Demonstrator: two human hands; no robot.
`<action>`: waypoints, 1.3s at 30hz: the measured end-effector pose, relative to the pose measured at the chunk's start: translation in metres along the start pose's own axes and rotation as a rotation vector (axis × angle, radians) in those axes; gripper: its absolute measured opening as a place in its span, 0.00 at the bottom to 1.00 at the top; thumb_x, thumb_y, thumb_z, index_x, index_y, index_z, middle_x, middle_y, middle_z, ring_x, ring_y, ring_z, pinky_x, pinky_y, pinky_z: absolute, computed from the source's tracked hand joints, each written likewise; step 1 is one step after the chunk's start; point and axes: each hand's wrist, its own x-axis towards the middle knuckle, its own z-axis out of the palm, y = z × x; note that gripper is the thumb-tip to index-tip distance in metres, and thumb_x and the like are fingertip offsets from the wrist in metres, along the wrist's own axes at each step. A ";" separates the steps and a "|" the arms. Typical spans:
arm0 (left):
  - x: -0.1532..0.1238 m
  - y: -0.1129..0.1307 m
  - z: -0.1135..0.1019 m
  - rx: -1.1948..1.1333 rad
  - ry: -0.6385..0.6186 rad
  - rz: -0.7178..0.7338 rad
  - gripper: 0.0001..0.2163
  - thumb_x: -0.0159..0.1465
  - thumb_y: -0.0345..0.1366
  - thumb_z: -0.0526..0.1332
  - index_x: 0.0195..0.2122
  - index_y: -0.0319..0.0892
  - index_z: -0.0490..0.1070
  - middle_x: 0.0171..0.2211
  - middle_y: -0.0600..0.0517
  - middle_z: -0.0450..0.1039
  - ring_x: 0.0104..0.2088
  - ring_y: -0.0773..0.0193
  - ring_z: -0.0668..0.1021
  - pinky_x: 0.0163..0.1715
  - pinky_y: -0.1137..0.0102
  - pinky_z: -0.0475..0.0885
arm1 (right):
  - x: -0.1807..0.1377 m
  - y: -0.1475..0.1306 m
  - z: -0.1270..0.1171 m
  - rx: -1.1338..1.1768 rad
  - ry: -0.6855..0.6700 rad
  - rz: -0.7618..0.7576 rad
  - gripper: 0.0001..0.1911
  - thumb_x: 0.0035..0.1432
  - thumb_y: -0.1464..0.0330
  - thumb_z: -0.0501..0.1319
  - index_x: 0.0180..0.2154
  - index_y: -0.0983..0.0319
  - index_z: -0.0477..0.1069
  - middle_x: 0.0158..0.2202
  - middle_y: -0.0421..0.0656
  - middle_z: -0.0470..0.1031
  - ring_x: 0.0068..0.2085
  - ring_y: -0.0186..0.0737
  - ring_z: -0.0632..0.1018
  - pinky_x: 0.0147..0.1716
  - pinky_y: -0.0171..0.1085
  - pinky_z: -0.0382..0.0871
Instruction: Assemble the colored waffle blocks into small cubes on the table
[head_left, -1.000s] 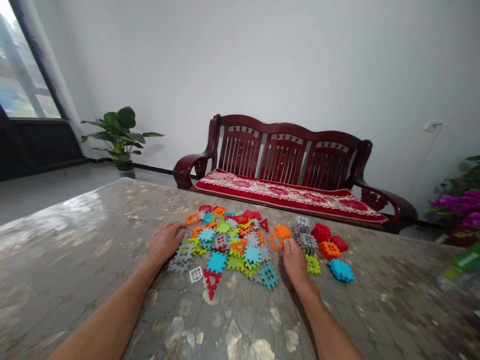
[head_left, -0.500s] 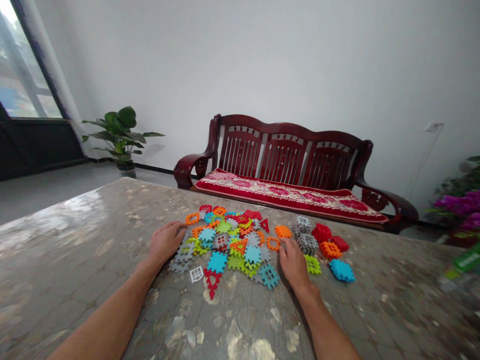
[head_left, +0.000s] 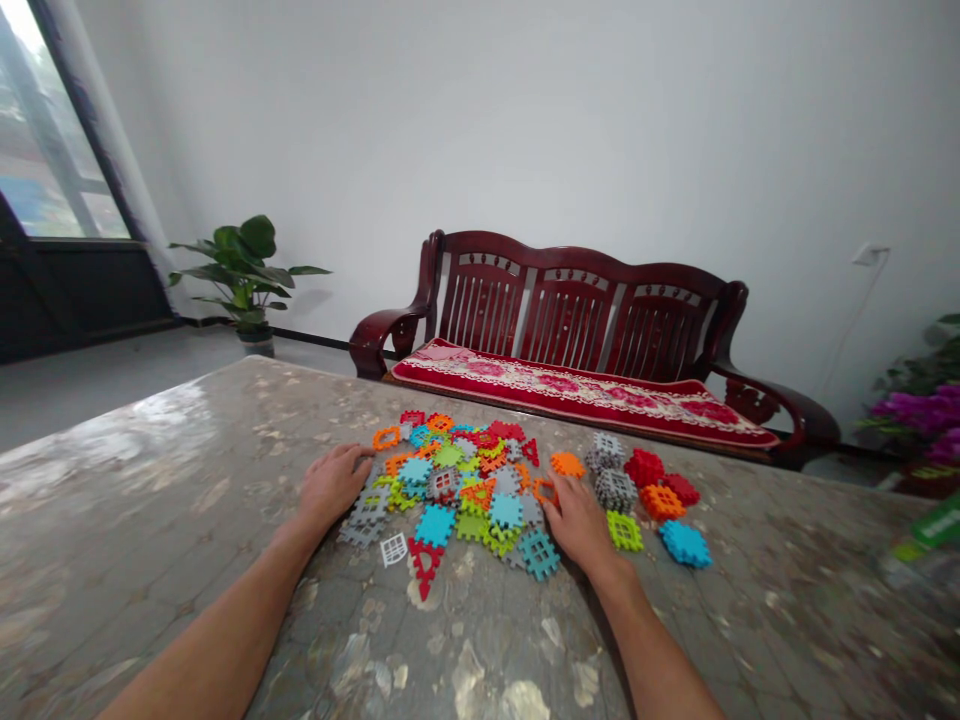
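A loose heap of toothed plastic building tiles (head_left: 436,524) in many colours lies on the table. My left hand (head_left: 335,484) rests at the heap's left edge, fingers stretched out and holding nothing, beside grey tiles (head_left: 370,506). On the other side, my right hand (head_left: 582,522) has its thumb and fingers at the right edge of an orange square frame tile (head_left: 541,489), partly covering it. A solid orange tile (head_left: 568,464) lies just beyond those fingers. Nearest me are a red triangular tile (head_left: 425,568) and a white window-like piece (head_left: 393,549).
Right of my right hand stand grey stacks (head_left: 616,490), with red tiles (head_left: 643,467), orange tiles (head_left: 661,502), blue tiles (head_left: 685,543) and a lime tile (head_left: 624,531). A bottle with a green label (head_left: 930,525) is at far right. A wooden bench (head_left: 577,300) stands behind the table (head_left: 360,640).
My right hand has shifted slightly left, its thumb and fingers now closing at the orange square frame tile. My left hand stays in place.
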 end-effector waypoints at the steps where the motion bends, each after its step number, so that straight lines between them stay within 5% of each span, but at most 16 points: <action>1: 0.000 0.000 0.000 -0.001 0.002 0.001 0.20 0.65 0.41 0.49 0.50 0.47 0.77 0.56 0.47 0.74 0.56 0.52 0.74 0.57 0.58 0.67 | -0.001 0.000 -0.002 0.008 -0.003 0.014 0.25 0.61 0.68 0.57 0.60 0.62 0.66 0.57 0.49 0.72 0.56 0.47 0.72 0.56 0.40 0.63; 23: 0.001 0.000 -0.002 -0.018 0.003 0.003 0.20 0.65 0.41 0.49 0.49 0.47 0.78 0.57 0.47 0.74 0.57 0.51 0.74 0.57 0.58 0.67 | -0.010 -0.003 -0.015 -0.039 -0.046 0.065 0.33 0.58 0.72 0.56 0.65 0.65 0.58 0.54 0.52 0.75 0.54 0.48 0.75 0.53 0.39 0.65; 39: 0.003 -0.002 -0.002 -0.015 0.012 -0.003 0.20 0.65 0.42 0.49 0.49 0.47 0.78 0.56 0.46 0.74 0.55 0.51 0.76 0.55 0.59 0.69 | -0.010 -0.006 -0.023 0.054 -0.015 0.059 0.29 0.57 0.71 0.57 0.61 0.64 0.62 0.51 0.52 0.77 0.49 0.48 0.78 0.48 0.40 0.69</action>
